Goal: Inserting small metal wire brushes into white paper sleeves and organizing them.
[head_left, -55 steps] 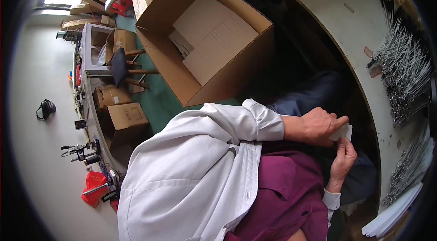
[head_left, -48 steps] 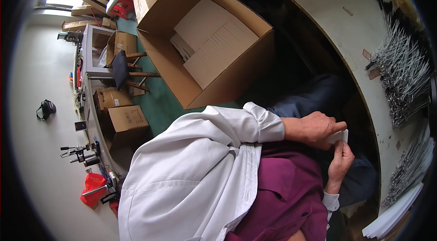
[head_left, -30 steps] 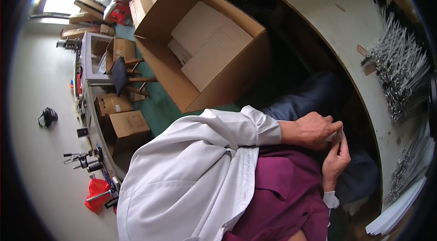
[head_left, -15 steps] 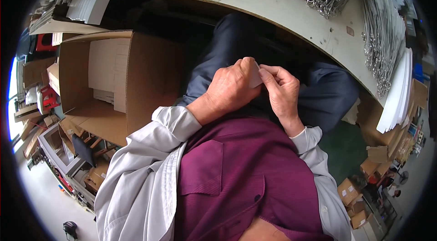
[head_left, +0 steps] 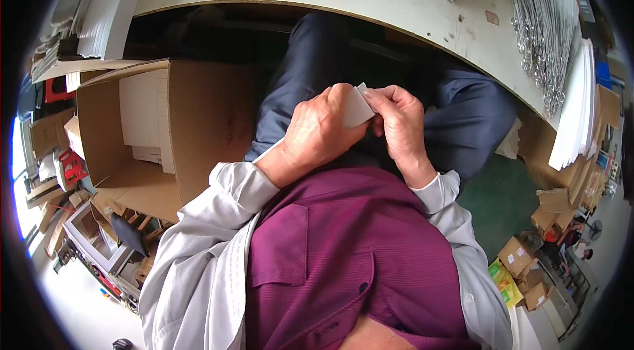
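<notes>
Over my lap, my left hand is wrapped round a slim white cardboard box. Most of the box is hidden under my palm, and a strip of white shows along my left wrist. At its end by my fingertips, my right hand pinches the edge between thumb and forefinger. Whether a flap is folded in there is too small to tell. Both hands are close together, in front of the maroon shirt.
A large open brown carton with white boxes inside stands to my left. Ahead is a pale worktable. Metal wire brushes with looped ends lie on it at the right, beside stacked white flat boxes. More white boxes stand at far left.
The white box has turned in my hands, so more of its face shows at the end. My right fingers have shifted slightly left along its edge. The whole view has tilted a little.
</notes>
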### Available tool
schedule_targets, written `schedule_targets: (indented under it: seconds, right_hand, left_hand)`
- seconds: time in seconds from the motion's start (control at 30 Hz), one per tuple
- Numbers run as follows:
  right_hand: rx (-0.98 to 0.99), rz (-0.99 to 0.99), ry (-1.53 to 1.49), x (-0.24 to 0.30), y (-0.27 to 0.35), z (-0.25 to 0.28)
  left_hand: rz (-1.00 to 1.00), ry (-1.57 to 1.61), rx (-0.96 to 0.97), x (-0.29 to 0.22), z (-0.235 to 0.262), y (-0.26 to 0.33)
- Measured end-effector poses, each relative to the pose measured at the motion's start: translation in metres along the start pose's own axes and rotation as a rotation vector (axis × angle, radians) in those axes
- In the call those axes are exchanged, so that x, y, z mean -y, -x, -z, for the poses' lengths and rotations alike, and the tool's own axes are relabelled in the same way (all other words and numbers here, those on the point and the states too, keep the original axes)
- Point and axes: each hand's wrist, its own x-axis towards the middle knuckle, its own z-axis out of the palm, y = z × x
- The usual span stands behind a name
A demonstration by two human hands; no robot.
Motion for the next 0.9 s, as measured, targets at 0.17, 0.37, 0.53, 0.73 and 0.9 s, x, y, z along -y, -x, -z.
schedule_targets:
  seconds: [0.17, 0.37, 0.53, 0.73, 0.9]
  right_hand:
    - [-0.055, 0.176, 0.024, -0.003, 0.004, -0.011]
    - [-0.065, 0.352, 0.201, -0.009, 0.012, -0.013]
    - [0.059, 0.379, 0.283, -0.019, 0.017, -0.009]
    - [0.127, 0.423, 0.407, -0.017, 0.019, -0.01]
    - [0.079, 0.455, 0.264, -0.023, 0.016, -0.014]
  left_hand:
    - [-0.016, -0.031, 0.007, -0.003, 0.0, 0.0]
    - [0.055, 0.042, 0.006, -0.005, 0.007, -0.003]
    - [0.044, 0.056, 0.012, -0.002, 0.01, -0.004]
    - [0.097, 0.067, 0.04, 0.0, 0.009, -0.005]
    - [0.079, 0.027, 0.031, -0.004, 0.009, -0.006]
